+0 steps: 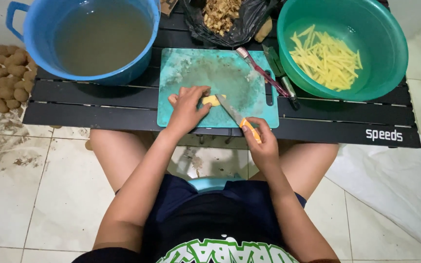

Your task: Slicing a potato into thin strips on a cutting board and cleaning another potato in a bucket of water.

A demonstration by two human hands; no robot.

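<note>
Left hand (pixel 187 108) pressing down and gripping a peeled potato piece (pixel 212 100) on the teal cutting board (pixel 210 73), right hand (pixel 261 141) clenching an orange-handled knife (pixel 237 118), blade touching the piece, green bowl (pixel 381 73) holding potato strips (pixel 325 58), blue bucket (pixel 40 29) sitting at left.

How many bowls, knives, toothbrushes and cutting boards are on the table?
Bowls: 2, a blue one and a green one
Knives: 1, in the right hand
Toothbrushes: 1
Cutting boards: 1
Total: 5

Left hand (pixel 187 104) pins potato piece (pixel 211 100) on cutting board (pixel 210 73); right hand (pixel 261 141) grips knife (pixel 237 118).
</note>
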